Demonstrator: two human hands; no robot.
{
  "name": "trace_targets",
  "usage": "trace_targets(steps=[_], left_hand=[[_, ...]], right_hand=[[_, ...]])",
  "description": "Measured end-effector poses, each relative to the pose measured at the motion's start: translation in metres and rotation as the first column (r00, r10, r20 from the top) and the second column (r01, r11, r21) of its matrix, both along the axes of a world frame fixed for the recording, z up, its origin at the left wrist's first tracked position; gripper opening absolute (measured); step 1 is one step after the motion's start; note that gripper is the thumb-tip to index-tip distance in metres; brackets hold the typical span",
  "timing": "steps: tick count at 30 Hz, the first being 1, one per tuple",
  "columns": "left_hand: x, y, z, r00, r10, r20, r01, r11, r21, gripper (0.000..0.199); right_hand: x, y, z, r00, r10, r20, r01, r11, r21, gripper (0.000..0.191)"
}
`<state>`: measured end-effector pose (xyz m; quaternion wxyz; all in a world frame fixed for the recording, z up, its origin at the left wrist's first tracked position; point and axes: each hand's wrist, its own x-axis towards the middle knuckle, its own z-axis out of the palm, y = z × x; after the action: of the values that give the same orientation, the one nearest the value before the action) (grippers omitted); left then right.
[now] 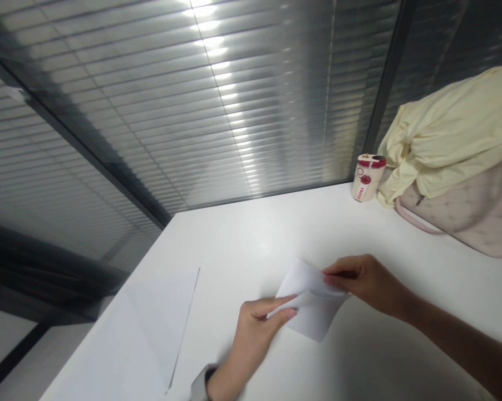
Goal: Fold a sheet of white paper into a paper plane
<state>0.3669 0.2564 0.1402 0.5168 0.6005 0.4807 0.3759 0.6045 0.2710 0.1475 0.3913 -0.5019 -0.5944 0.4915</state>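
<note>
So, folded paper (315, 319) over a table (234, 239)
Left hand (254, 328) pinches its left edge, right hand (370, 281) its right side

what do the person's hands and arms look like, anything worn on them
The left hand and right hand are ungloved, with no rings showing. Around the left wrist is a grey band with a darker edge, perhaps a watch strap. No band shows at the right wrist, and the right forearm is uncovered over most of what is in view.
</note>
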Motion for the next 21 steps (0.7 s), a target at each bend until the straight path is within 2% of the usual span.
trace_targets(steps=[4, 6, 9, 13, 17, 21], left_hand=[[0.003, -0.004, 0.000, 0.994, -0.098, -0.040, 0.098, 0.995, 0.007, 0.016], [0.005, -0.007, 0.000, 0.987, -0.154, -0.046, 0.155, 0.988, 0.005, 0.017], [0.008, -0.011, 0.002, 0.982, -0.183, -0.041, 0.182, 0.983, -0.029, 0.018], [0.009, -0.012, 0.005, 0.983, -0.184, 0.012, 0.184, 0.974, -0.134, 0.030], [0.010, -0.011, 0.008, 0.989, -0.142, 0.041, 0.148, 0.967, -0.206, 0.042], [0.010, -0.010, 0.009, 0.995, -0.098, 0.034, 0.103, 0.973, -0.208, 0.040]], right_hand=[[-0.003, 0.009, 0.012, 0.983, 0.147, -0.109, -0.157, 0.983, -0.096, 0.051], [-0.009, 0.011, 0.016, 0.970, 0.195, -0.143, -0.210, 0.972, -0.105, 0.041], [-0.019, 0.012, 0.016, 0.977, 0.169, -0.128, -0.180, 0.980, -0.086, 0.022], [-0.023, 0.009, 0.012, 0.989, 0.117, -0.087, -0.119, 0.993, -0.013, 0.021], [-0.017, 0.004, 0.014, 0.983, 0.174, -0.057, -0.168, 0.981, 0.091, 0.030], [-0.010, -0.005, 0.020, 0.968, 0.251, -0.020, -0.245, 0.956, 0.160, 0.032]])
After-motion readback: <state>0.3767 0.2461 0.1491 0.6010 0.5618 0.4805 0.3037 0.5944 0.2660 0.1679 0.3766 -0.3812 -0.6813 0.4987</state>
